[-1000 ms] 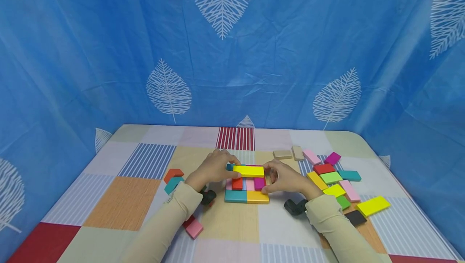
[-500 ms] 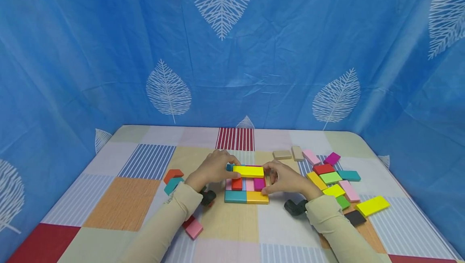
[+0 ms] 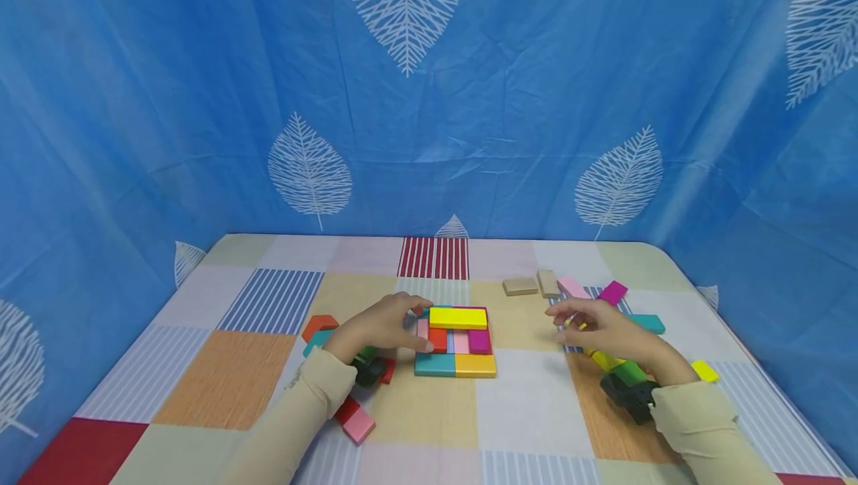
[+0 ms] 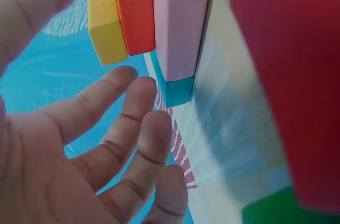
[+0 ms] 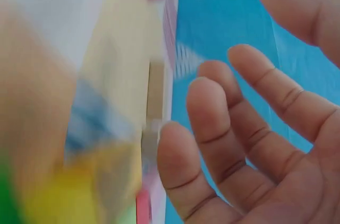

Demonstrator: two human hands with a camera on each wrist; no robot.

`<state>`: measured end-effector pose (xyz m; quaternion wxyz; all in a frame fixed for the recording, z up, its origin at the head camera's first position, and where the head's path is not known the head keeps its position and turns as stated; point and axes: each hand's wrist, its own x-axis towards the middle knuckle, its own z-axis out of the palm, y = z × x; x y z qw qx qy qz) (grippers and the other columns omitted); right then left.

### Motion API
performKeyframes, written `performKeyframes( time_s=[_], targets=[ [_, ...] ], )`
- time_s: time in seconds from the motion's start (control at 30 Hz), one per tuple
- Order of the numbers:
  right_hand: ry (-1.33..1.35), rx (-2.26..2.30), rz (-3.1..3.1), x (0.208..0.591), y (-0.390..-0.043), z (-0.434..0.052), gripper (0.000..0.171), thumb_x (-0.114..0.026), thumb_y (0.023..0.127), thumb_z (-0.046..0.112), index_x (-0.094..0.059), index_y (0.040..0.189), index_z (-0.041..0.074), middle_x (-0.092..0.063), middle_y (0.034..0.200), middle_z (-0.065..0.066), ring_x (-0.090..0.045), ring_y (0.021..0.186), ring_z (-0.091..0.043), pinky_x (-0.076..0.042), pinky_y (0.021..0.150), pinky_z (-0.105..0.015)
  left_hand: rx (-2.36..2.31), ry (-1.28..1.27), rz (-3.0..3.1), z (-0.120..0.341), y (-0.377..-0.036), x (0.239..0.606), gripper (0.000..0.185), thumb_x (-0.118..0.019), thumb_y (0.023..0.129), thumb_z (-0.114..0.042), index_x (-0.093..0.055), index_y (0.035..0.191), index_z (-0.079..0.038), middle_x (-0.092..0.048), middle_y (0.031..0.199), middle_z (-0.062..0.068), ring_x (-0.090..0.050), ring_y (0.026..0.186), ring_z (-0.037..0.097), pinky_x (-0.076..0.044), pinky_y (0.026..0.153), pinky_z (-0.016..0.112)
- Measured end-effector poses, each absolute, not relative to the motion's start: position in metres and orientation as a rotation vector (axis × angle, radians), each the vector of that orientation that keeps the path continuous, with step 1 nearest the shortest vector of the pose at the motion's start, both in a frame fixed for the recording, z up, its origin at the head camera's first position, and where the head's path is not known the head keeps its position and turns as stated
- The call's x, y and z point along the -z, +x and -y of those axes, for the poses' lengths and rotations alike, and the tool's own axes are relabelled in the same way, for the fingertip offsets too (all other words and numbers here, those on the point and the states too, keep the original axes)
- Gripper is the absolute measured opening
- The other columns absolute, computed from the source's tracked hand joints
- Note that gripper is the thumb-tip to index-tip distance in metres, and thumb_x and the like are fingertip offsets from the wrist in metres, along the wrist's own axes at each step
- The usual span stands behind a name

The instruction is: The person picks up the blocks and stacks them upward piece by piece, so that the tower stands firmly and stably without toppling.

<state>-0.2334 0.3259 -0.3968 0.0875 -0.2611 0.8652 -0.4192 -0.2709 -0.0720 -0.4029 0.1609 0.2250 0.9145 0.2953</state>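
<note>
Patchwork tablecloth (image 3: 228, 373) carries a half-built block stack (image 3: 456, 340); left hand (image 3: 378, 325) relaxed beside it, right hand (image 3: 606, 330) spread above many loose blocks (image 3: 613, 293) left.

A blue curtain (image 3: 201, 97) printed with white leaves hangs behind and beside a table (image 3: 228, 373) covered in a patchwork checked cloth.

Block stack (image 3: 456, 342) sits mid-table (image 3: 429, 410); loose blocks (image 3: 606, 306) lie right.
</note>
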Motion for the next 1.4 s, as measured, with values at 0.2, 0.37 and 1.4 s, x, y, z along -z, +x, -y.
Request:
performKeyframes(
  time_s=[0.2,0.37,1.4],
  targets=[
    [-0.581,1.180,-2.763,0.392,-0.215,-0.385,0.024,-0.069,0.102,-0.001,-0.071,0.125,-0.007,-0.074,0.119,-0.012,-0.063,0.096,-0.002,-0.059,0.079,-0.025,-0.846,0.597,-2.603,0.072,-0.270,0.403,0.072,-0.094,0.085,-0.026,-0.064,0.148,-0.007,-0.065,0.131,0.009,-0.056,0.118,0.027,-0.055,0.106,0.053],
    [-0.410,0.991,-2.950,0.396,-0.205,-0.432,0.016,-0.070,0.100,-0.007,-0.074,0.116,-0.007,-0.076,0.111,-0.006,-0.060,0.093,0.006,-0.057,0.075,-0.024,-0.820,0.577,-2.603,0.072,-0.271,0.404,0.067,-0.094,0.086,-0.027,-0.065,0.144,-0.009,-0.064,0.126,0.008,-0.056,0.116,0.026,-0.055,0.106,0.051],
    [-0.132,0.718,-2.897,0.394,-0.168,-0.500,0.039,-0.082,0.090,-0.002,-0.066,0.122,-0.017,-0.071,0.115,-0.018,-0.057,0.087,-0.010,-0.056,0.069,-0.026,-0.897,0.631,-2.547,0.080,-0.274,0.412,0.058,-0.091,0.089,-0.026,-0.065,0.138,-0.008,-0.059,0.112,0.004,-0.054,0.104,0.022,-0.056,0.087,0.036]
  ],
)
